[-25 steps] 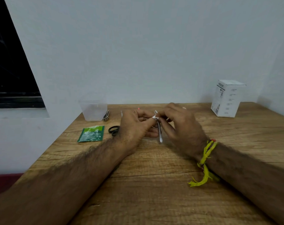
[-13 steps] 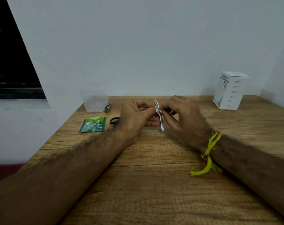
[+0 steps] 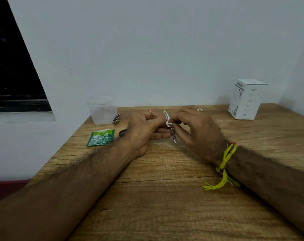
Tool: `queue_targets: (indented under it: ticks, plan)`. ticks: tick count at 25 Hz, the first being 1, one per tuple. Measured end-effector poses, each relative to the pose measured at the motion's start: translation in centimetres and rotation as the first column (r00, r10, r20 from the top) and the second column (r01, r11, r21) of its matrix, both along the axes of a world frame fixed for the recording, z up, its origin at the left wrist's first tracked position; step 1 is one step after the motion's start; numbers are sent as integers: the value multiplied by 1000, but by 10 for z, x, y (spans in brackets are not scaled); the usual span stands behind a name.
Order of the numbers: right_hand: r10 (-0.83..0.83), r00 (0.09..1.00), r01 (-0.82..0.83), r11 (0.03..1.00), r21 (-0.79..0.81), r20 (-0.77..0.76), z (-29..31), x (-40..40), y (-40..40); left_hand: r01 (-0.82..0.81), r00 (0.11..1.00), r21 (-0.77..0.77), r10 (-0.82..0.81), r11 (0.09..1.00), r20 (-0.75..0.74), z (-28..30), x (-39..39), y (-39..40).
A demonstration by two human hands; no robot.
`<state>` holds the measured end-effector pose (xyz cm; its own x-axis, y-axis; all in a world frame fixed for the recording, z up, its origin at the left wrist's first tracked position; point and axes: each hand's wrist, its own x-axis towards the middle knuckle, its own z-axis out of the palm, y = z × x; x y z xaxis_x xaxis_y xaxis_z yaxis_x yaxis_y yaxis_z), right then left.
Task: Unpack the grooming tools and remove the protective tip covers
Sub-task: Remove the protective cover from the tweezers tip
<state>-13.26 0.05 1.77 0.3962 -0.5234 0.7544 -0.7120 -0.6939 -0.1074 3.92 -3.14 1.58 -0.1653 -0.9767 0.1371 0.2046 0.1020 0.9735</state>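
Observation:
Both hands meet above the middle of the wooden table [image 3: 165, 197]. My right hand [image 3: 198, 133] pinches a slim metal grooming tool [image 3: 173, 136] whose lower end points down toward the table. A white wrapper [image 3: 167, 119] clings to the tool's upper end, and my left hand [image 3: 146, 129] pinches it between thumb and fingers. A nail clipper [image 3: 116, 118] lies by the clear plastic cup [image 3: 102, 108]. A black ring of small scissors [image 3: 122, 133] peeks out behind my left wrist.
A green sachet [image 3: 101, 137] lies flat at the left of the table. A white carton [image 3: 246, 99] stands at the back right by the wall. A small pale object [image 3: 200, 109] lies behind my right hand. The table's left edge runs along the wall under a dark window.
The hands have stayed together at the same spot. The white wrapper now stands further up off the tool's upper end. The tool has tilted slightly.

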Motion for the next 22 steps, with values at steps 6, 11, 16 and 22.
queue_targets:
  ticks: [6,11,16,22]
  plan:
    - [-40,998,41,999,19,-50,-1,2,2,-63,997,-24,64,998,45,0,-2,-1]
    - [-23,999,23,1000,3,-33,-2,-1,3,-73,996,-30,74,997,43,1,-2,1]
    - [8,998,-8,1000,0,-63,-2,1,6,-74,997,-15,75,997,19,2,-1,1]
    - [62,991,-59,998,25,-122,-1,-1,8,-77,997,-4,77,997,30,2,-2,-1]
